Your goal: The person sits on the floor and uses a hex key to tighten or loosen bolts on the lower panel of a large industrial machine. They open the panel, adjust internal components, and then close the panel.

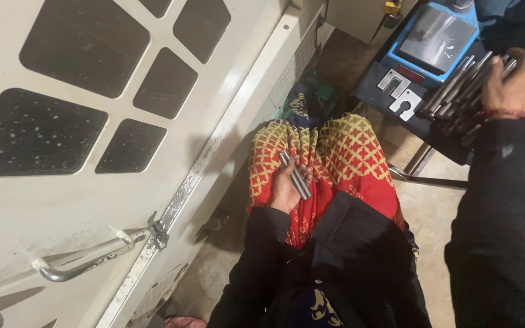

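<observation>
My left hand rests on my lap, over red and yellow patterned cloth, and holds two short grey metal rods. My right hand is stretched out to the upper right, lying on a pile of several similar metal rods on a dark stand. Its fingers curl over the rods' far ends. Both arms wear black sleeves.
A large white machine door with dark windows and a metal handle fills the left. A blue scale with a shiny plate and two flat metal gauges sit beside the rod pile. Bare concrete floor lies below.
</observation>
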A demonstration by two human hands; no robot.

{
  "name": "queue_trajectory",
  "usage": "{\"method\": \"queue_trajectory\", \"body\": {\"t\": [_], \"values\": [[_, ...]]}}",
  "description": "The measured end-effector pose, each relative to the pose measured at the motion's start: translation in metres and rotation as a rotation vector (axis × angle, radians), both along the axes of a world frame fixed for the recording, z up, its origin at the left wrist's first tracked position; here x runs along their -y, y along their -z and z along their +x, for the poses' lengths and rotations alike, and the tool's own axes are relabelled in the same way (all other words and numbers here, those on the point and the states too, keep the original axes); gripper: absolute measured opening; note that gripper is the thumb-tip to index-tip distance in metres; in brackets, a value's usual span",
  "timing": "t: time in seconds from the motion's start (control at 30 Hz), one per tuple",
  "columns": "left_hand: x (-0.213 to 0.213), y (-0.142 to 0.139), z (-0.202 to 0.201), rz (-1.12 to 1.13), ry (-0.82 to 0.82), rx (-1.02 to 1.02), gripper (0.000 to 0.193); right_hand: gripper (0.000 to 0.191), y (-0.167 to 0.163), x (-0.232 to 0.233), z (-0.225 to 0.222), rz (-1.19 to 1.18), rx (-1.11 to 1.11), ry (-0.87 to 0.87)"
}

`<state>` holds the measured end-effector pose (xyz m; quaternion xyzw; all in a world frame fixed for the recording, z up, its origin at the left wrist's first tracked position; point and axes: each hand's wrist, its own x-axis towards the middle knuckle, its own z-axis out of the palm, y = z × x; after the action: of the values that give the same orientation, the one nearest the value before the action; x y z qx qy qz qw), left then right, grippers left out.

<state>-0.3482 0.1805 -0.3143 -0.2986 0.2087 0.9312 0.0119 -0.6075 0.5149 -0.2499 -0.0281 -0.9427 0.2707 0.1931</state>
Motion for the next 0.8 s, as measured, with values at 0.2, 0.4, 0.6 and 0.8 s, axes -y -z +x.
{"method": "queue_trajectory", "body": {"t": [0.2,0.4,0.6,0.8], "values": [[0.0,0.001,0.001,-0.037,0.003,0.019,0.022,0.037,0.011,0.018,-0.025,0.045,0.205,0.174],[-0.001,0.005,0.0,-0.04,0.008,-0.028,0.022,0.035,0.018,0.011,-0.019,-0.062,0.319,0.149],[0.0,0.008,0.0,-0.032,0.001,-0.013,0.022,0.035,0.021,0.013,-0.017,-0.054,0.184,0.095],[0.001,0.015,0.003,0.001,-0.014,-0.062,0.023,0.057,0.014,0.006,-0.01,-0.306,0.086,0.014]]}}
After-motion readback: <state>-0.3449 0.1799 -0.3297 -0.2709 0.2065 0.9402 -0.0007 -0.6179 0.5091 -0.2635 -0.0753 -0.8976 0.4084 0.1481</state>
